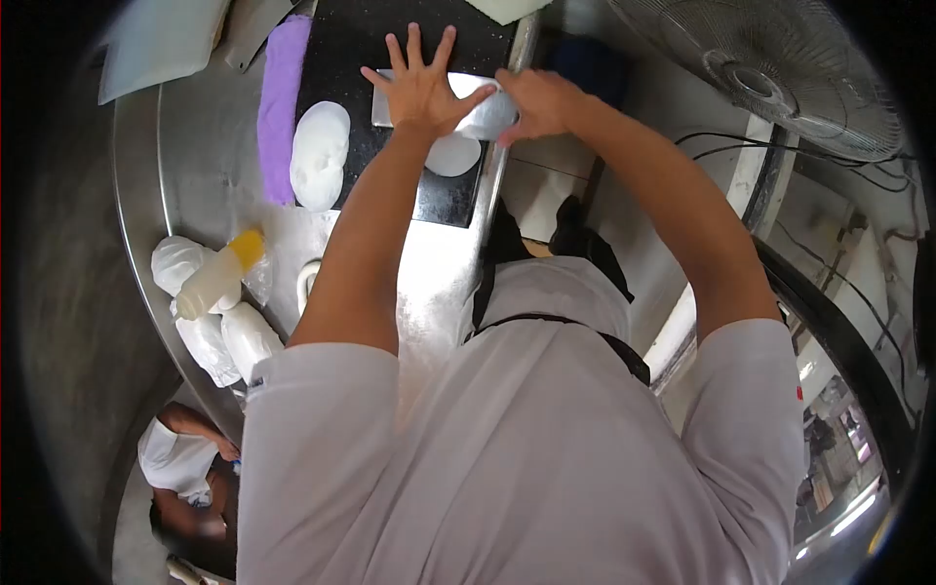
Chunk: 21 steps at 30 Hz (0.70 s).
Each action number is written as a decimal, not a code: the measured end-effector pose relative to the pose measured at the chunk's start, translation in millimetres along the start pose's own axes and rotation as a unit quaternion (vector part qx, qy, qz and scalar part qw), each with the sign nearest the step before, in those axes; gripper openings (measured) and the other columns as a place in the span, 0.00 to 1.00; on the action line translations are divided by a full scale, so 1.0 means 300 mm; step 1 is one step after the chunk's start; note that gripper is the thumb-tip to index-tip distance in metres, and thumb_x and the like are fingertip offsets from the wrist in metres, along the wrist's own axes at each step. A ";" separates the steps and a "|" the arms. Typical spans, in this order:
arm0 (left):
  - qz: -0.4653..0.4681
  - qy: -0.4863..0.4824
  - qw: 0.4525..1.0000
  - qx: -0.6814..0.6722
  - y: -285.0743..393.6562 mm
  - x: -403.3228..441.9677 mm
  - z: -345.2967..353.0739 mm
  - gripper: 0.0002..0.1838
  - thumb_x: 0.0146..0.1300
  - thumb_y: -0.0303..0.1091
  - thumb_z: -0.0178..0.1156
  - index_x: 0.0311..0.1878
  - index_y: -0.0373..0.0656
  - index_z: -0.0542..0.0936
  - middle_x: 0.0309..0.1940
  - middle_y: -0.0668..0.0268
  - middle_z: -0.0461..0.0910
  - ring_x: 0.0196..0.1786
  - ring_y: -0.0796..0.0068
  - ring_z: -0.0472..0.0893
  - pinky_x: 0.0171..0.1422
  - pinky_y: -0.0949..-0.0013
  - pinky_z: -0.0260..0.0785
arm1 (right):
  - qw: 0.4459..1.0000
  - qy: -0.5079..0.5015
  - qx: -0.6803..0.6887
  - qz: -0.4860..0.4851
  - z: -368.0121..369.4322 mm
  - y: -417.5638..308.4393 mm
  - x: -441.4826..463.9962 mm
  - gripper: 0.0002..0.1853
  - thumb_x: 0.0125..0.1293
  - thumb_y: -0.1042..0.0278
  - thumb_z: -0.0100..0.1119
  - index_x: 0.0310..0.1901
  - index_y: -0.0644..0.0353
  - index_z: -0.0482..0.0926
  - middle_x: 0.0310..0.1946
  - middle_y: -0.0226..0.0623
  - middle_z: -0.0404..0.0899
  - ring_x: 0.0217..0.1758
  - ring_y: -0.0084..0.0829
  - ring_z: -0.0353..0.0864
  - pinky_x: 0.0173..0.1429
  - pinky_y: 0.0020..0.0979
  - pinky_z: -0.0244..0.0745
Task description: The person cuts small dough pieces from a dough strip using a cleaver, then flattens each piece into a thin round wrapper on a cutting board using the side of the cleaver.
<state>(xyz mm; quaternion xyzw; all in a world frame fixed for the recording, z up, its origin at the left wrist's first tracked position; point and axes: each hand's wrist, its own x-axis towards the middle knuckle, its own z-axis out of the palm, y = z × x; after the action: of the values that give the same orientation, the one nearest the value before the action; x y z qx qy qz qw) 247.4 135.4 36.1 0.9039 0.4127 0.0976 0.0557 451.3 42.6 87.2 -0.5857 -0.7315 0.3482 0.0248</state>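
Note:
A wide, shiny cleaver (478, 115) lies flat on the black board (446, 208). My left hand (424, 95) rests palm down on its blade, fingers spread wide. At the blade's right end, my right hand (538, 103) is closed around the cleaver; the handle is hidden in the fist. A thin, round white dough wrapper (452, 156) shows just below the blade, close to the board's right edge; whether the blade touches it I cannot tell. Left of my left forearm sits an overlapping pile of round white wrappers (320, 156).
A purple towel (283, 112) lies beside the wrappers. Farther left are a yellow-capped bottle (216, 281) and white plastic bags (234, 341) on the steel counter (210, 146). Another person (185, 458) is at lower left. A large fan (765, 83) stands at upper right.

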 end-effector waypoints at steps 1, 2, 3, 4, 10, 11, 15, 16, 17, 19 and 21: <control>0.003 0.002 1.000 0.003 0.009 -0.004 -0.013 0.57 0.50 0.84 0.61 0.83 0.76 0.58 0.87 0.58 0.47 0.85 0.31 0.42 0.72 0.09 0.34 | 1.000 0.005 0.000 -0.001 0.009 -0.006 -0.019 0.47 0.48 0.36 0.82 0.58 0.66 0.71 0.42 0.62 0.85 0.50 0.63 0.85 0.55 0.53 0.81; 0.026 -0.029 0.999 0.011 0.029 -0.048 -0.018 0.58 0.50 0.85 0.60 0.84 0.75 0.58 0.87 0.57 0.46 0.85 0.30 0.41 0.72 0.09 0.33 | 0.999 -0.008 0.035 0.023 0.054 -0.029 -0.073 0.47 0.47 0.37 0.82 0.57 0.66 0.71 0.42 0.62 0.85 0.50 0.63 0.85 0.54 0.53 0.81; 0.046 -0.063 0.997 0.017 0.055 -0.097 -0.025 0.58 0.50 0.86 0.59 0.84 0.75 0.58 0.87 0.56 0.45 0.85 0.29 0.40 0.72 0.08 0.33 | 0.996 -0.025 0.071 0.047 0.109 -0.046 -0.123 0.47 0.47 0.38 0.83 0.56 0.66 0.71 0.42 0.62 0.84 0.50 0.62 0.86 0.53 0.54 0.81; 0.049 -0.064 0.997 0.002 0.086 -0.102 -0.016 0.60 0.48 0.86 0.60 0.84 0.72 0.59 0.87 0.54 0.45 0.85 0.28 0.40 0.70 0.07 0.34 | 0.994 -0.009 0.091 0.062 0.167 -0.023 -0.143 0.46 0.48 0.35 0.82 0.55 0.65 0.71 0.40 0.62 0.84 0.48 0.61 0.86 0.51 0.54 0.80; 0.005 0.034 0.999 -0.014 0.060 0.029 0.013 0.60 0.48 0.86 0.60 0.83 0.70 0.61 0.86 0.56 0.50 0.84 0.28 0.43 0.70 0.06 0.30 | 0.994 0.099 -0.013 -0.053 0.084 0.162 0.005 0.49 0.49 0.30 0.78 0.55 0.68 0.69 0.41 0.61 0.84 0.47 0.62 0.85 0.50 0.55 0.80; -0.010 0.036 0.999 -0.015 0.059 0.043 -0.022 0.61 0.47 0.87 0.60 0.84 0.71 0.59 0.86 0.56 0.49 0.85 0.30 0.42 0.72 0.08 0.31 | 0.983 0.145 -0.065 -0.096 0.067 0.157 0.010 0.50 0.49 0.30 0.78 0.55 0.69 0.69 0.41 0.61 0.84 0.46 0.63 0.85 0.50 0.55 0.80; 0.053 -0.024 0.998 -0.008 0.025 -0.042 0.007 0.60 0.49 0.85 0.61 0.85 0.73 0.55 0.87 0.57 0.43 0.86 0.30 0.38 0.71 0.07 0.31 | 0.999 0.020 0.015 -0.022 0.114 0.023 -0.071 0.50 0.49 0.30 0.78 0.56 0.69 0.69 0.42 0.61 0.84 0.47 0.63 0.85 0.52 0.54 0.80; 0.055 -0.044 0.998 0.001 0.054 -0.066 -0.013 0.61 0.48 0.86 0.61 0.85 0.73 0.56 0.87 0.56 0.43 0.86 0.30 0.39 0.71 0.06 0.31 | 0.999 0.007 0.040 0.001 0.150 0.013 -0.108 0.50 0.48 0.31 0.78 0.56 0.69 0.69 0.43 0.61 0.85 0.48 0.63 0.85 0.54 0.53 0.80; 0.053 -0.043 0.998 0.008 0.071 -0.056 0.004 0.62 0.48 0.87 0.60 0.85 0.72 0.56 0.87 0.56 0.44 0.85 0.30 0.40 0.71 0.06 0.32 | 0.998 0.002 0.056 0.026 0.149 0.028 -0.109 0.50 0.48 0.31 0.79 0.56 0.68 0.69 0.43 0.62 0.85 0.49 0.63 0.85 0.56 0.53 0.80; 0.050 -0.046 0.998 0.015 0.070 -0.003 0.009 0.63 0.48 0.87 0.60 0.85 0.70 0.56 0.87 0.55 0.44 0.85 0.29 0.41 0.70 0.06 0.32 | 0.996 -0.031 0.067 0.048 0.102 0.078 -0.071 0.49 0.47 0.33 0.80 0.57 0.67 0.70 0.45 0.63 0.85 0.50 0.63 0.86 0.55 0.52 0.81; 0.037 -0.003 0.999 0.008 0.051 0.034 0.016 0.64 0.47 0.88 0.58 0.85 0.66 0.58 0.86 0.52 0.47 0.84 0.27 0.42 0.69 0.06 0.31 | 0.996 0.066 0.039 -0.040 0.072 0.135 -0.023 0.48 0.47 0.33 0.81 0.56 0.65 0.70 0.40 0.62 0.85 0.49 0.62 0.86 0.54 0.52 0.81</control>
<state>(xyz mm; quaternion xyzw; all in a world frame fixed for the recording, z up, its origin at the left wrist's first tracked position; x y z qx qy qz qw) 266.3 133.0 35.7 0.9194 0.3794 0.0931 0.0460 477.9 29.1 51.5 -0.5761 -0.7370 0.3360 0.1094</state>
